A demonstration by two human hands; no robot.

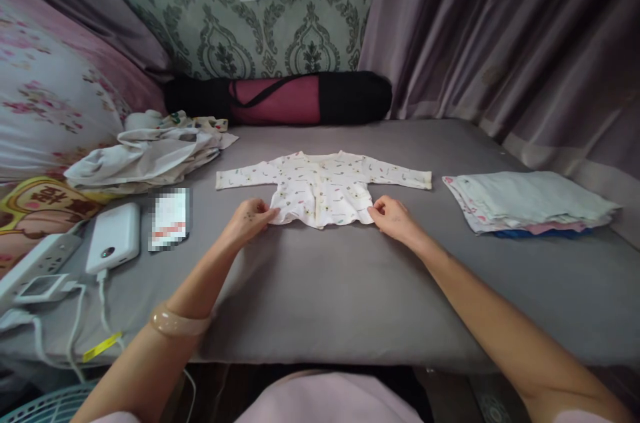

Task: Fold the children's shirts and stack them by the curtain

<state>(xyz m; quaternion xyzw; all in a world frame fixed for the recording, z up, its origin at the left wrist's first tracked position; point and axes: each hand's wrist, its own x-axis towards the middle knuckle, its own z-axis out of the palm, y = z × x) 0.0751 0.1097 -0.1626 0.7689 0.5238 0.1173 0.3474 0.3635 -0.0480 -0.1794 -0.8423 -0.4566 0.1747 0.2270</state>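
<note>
A small white long-sleeved baby shirt [320, 189] with a scattered print lies spread on the grey sheet, its sleeves stretched out to both sides and its hem towards me. My left hand [253, 219] pinches the hem's left corner between thumb and fingers. At the right corner of the hem, my right hand [393, 215] grips the cloth in the same way. The front edge of the shirt looks slightly wavy between the two hands.
A folded clothes stack [535, 199] lies right; a loose clothes heap [155, 149] lies left. Nearer are a power bank [114, 237], a power strip [43, 263] with cables, and a pixelated item [170, 217]. Behind lies a black-and-red long bag [280, 99].
</note>
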